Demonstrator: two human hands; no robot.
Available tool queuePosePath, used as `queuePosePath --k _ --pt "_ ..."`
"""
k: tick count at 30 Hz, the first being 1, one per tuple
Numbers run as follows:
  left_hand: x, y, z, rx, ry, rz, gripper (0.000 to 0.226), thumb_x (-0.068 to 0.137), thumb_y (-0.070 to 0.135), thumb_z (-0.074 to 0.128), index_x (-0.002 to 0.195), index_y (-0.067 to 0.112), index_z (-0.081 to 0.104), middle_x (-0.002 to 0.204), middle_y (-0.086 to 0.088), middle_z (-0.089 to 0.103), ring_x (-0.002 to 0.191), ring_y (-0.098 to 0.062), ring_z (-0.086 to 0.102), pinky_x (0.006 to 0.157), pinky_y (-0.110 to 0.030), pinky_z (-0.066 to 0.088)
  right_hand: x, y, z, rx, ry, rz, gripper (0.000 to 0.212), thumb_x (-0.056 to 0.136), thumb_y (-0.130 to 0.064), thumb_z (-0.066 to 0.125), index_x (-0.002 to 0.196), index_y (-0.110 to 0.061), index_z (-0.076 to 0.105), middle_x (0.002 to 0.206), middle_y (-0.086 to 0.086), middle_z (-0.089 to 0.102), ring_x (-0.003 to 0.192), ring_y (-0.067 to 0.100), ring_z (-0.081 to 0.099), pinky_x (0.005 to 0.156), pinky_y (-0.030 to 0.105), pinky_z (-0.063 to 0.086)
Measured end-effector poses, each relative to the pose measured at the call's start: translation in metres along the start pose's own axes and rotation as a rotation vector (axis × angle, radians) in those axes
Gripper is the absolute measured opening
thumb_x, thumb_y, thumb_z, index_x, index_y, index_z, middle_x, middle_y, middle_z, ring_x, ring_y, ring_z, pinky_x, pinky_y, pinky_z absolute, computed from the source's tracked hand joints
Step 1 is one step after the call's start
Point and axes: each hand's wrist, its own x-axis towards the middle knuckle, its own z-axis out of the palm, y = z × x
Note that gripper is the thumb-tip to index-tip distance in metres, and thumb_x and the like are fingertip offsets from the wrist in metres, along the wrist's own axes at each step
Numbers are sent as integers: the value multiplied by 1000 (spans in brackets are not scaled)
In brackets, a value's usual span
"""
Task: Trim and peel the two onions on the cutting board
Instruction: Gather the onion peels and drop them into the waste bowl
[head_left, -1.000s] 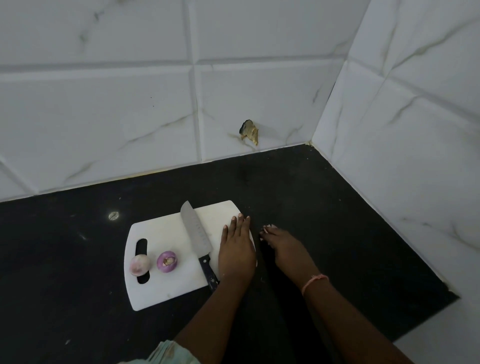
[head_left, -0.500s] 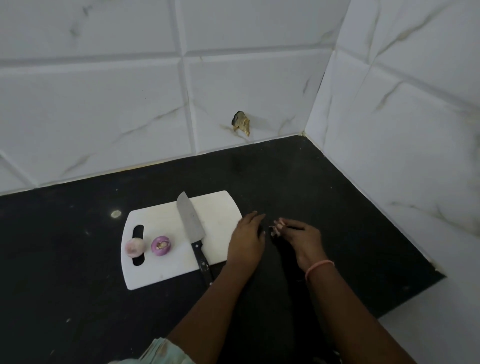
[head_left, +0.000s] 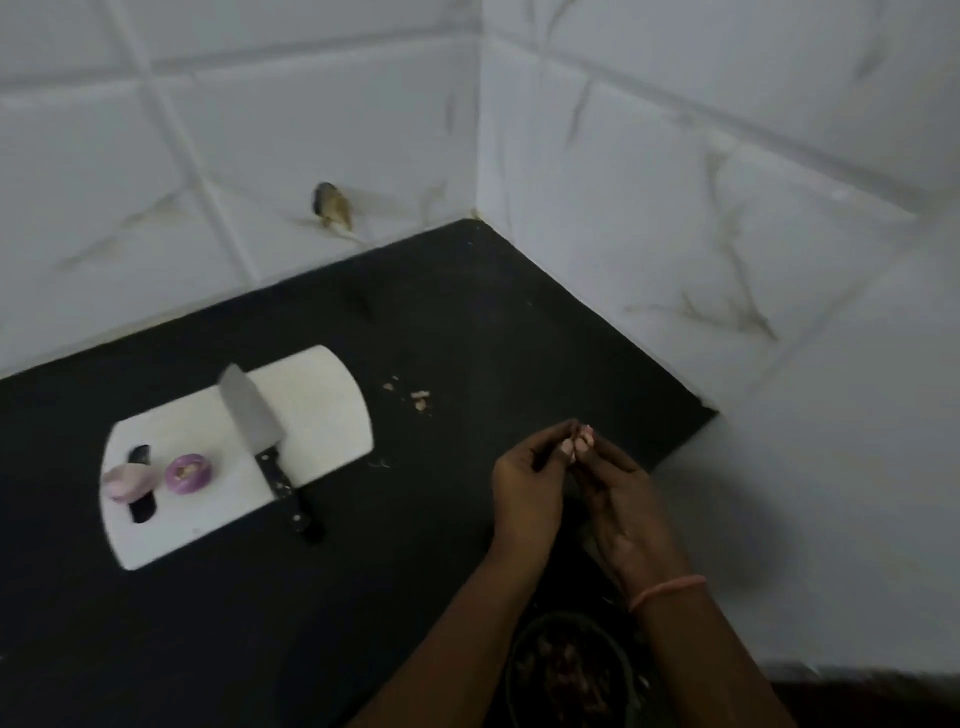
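Two onions, condition and location?
— Both lie at the left end of the white cutting board (head_left: 317, 410). Pale peeled onion (head_left: 127, 480) partly covers the handle slot; purple onion (head_left: 188, 472) sits just right of it, cut face up.
— Knife (head_left: 260, 434) axis?
— Tip far, black handle near, overhanging the board edge. No legible markings.
— Hands?
— Left hand (head_left: 527, 486) and right hand (head_left: 618, 499) meet fingertip to fingertip right of the board, fingers curled, pinching small pale scraps (head_left: 576, 447).

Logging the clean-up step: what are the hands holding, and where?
Both hands, left hand and right hand, pinch small pale scraps at their fingertips; which parts cannot be told.
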Motion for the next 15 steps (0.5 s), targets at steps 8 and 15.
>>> queuePosePath --k 8,15 --pt "-76 -124 76 175 -187 -220 25 95 -2 57 110 10 73 105 -2 74 96 -3 69 93 -22 54 -32 7 -165 29 275 -57 28 87 12 51 80 -5 73 75 11 74 66 16 72 52 18 55" --pt "-87 -283 66 476 -219 -430 34 88 6 66 72 35 73 84 14 73 89 -15 70 88 -26 53 7 95 -291 9 489 144 23 94 7 45 107 11 63 104 26 64 79 26 64 71 29 55"
